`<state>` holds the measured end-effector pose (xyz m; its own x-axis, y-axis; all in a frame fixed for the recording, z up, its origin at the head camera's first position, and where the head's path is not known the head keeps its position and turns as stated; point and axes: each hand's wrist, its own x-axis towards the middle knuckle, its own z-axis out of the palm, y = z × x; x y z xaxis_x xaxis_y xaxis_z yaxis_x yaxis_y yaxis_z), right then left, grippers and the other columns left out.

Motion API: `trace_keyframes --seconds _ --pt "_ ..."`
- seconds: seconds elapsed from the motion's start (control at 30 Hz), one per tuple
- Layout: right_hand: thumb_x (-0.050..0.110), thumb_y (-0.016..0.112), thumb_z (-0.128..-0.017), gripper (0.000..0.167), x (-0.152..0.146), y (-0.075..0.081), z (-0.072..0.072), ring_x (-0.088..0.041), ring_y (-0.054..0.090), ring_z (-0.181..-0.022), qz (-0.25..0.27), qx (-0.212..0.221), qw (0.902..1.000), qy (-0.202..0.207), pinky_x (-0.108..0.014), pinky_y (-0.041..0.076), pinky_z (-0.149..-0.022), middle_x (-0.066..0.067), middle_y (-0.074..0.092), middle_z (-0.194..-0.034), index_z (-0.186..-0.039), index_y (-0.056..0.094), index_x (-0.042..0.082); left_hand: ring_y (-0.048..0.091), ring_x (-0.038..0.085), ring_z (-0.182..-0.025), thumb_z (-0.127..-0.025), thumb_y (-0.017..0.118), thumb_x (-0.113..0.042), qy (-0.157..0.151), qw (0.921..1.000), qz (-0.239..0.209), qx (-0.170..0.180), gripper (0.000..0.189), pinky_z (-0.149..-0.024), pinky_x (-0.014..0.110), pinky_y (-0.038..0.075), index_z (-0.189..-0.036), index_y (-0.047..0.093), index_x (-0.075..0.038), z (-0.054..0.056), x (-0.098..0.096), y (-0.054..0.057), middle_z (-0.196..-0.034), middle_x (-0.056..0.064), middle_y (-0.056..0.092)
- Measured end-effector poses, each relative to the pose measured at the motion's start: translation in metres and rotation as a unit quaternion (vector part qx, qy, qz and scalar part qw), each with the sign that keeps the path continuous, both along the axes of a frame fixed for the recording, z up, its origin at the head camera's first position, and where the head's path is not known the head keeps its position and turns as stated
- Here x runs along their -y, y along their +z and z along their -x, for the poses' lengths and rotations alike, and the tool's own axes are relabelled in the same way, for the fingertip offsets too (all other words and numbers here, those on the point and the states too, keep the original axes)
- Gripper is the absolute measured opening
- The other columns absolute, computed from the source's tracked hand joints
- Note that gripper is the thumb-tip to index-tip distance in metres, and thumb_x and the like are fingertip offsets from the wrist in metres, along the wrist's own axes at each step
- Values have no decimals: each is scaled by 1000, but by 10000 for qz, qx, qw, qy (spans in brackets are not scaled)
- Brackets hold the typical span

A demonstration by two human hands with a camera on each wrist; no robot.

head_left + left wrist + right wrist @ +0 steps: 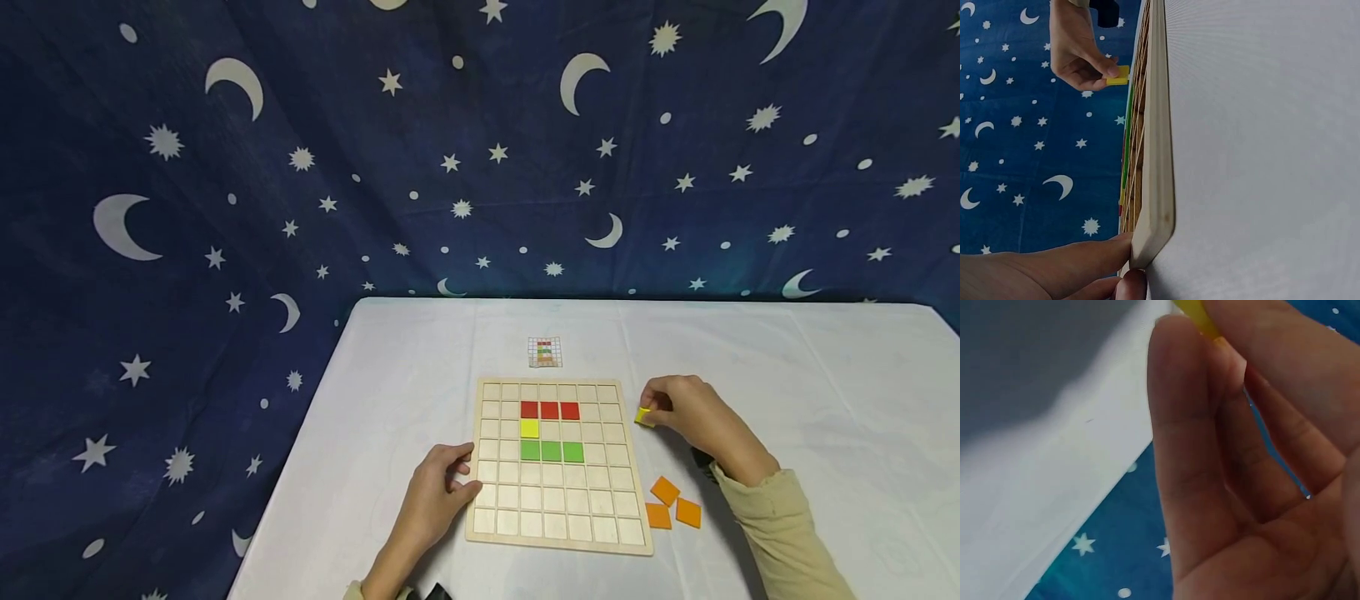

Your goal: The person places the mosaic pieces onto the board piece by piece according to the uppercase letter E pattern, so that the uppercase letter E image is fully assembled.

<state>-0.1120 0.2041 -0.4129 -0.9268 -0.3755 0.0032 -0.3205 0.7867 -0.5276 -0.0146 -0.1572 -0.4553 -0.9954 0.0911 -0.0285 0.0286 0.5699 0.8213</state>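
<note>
A light wooden grid board lies on the table. Set in its squares are a row of red tiles, a single yellow tile below the leftmost red one, and a row of green tiles under that. At the board's left edge, my left hand grips the rim with thumb and fingertips, seen close up in the left wrist view. Right of the board, my right hand pinches another yellow tile between thumb and fingers. Only a sliver of that tile shows in the right wrist view.
Several loose orange tiles lie beside the board's lower right edge. Behind the board is a small printed card with a coloured grid pattern. A white cloth covers the table; a dark blue star-and-moon curtain hangs behind and at left.
</note>
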Motion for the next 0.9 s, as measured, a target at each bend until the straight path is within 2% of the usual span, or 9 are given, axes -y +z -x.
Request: trace_keyframes --seconds 0.4,0.7,0.9 --pt "2 82 -76 22 40 12 -11 -6 49 -64 212 16 9988 436 -22 43 -57 8 57 -69 -74 63 13 57 5 -78 -81 78 -2 35 10000 -10 21 49 -66 19 54 -127 63 2 0 -1 1 -101 4 60" --pt "1 82 -76 23 70 10 -16 -2 49 -63 518 111 9958 748 -20 45 -57 9 57 -69 -73 63 14 57 9 -85 -81 78 -2 29 10000 -49 15 48 -67 19 54 -127 63 2 0 0 0 -103 4 60" --pt "3 83 -75 24 87 7 -20 -1 47 -61 651 202 9927 996 -19 44 -55 9 55 -67 -72 62 13 57 9 -82 -81 78 -2 35 10000 -34 50 48 -67 19 54 -127 63 1 0 0 0 -102 4 60"
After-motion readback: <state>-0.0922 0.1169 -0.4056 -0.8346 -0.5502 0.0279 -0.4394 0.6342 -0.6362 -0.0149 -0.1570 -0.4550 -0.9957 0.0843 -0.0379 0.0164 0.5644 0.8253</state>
